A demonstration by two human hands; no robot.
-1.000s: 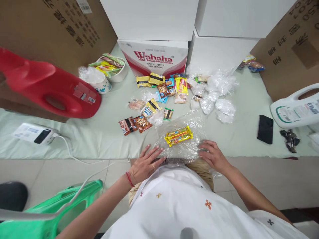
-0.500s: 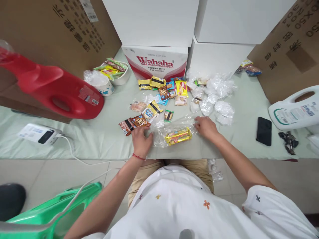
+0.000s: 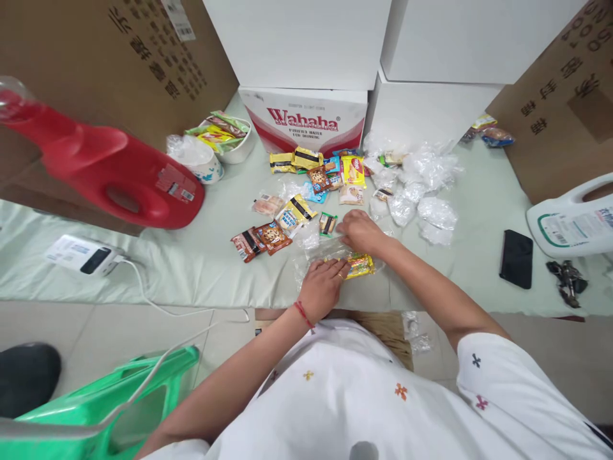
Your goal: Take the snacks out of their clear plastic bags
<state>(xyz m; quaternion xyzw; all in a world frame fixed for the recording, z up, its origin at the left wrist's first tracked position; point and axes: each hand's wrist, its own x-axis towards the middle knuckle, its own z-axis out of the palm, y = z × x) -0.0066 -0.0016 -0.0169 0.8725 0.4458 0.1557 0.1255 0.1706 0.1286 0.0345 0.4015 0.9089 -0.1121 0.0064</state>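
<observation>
My left hand (image 3: pixel 323 287) lies flat with its fingers stretched over a yellow snack packet (image 3: pixel 361 265), covering its left part. The packet rests in a clear plastic bag (image 3: pixel 301 265) near the table's front edge. Just above it, my right hand (image 3: pixel 360 231) has its fingers curled together at the bag's upper part; the fingertips are partly hidden. Beside those fingertips is a small green-edged snack packet (image 3: pixel 328 224). Brown cookie packets (image 3: pixel 272 237) and a yellow-and-white packet (image 3: pixel 295 214) lie to the left.
Further back are a pile of snacks (image 3: pixel 318 179) and crumpled clear bags (image 3: pixel 421 182), before a Wahaha carton (image 3: pixel 306 121). A red jug (image 3: pixel 119 172) and white power bank (image 3: pixel 86 254) sit left; a black phone (image 3: pixel 517 259) and white bottle (image 3: pixel 569 223) right.
My left hand has moved right, off the brown cookie packets and onto the yellow packet. My right hand has shifted left and slightly back, from the bag's right edge to over its upper part.
</observation>
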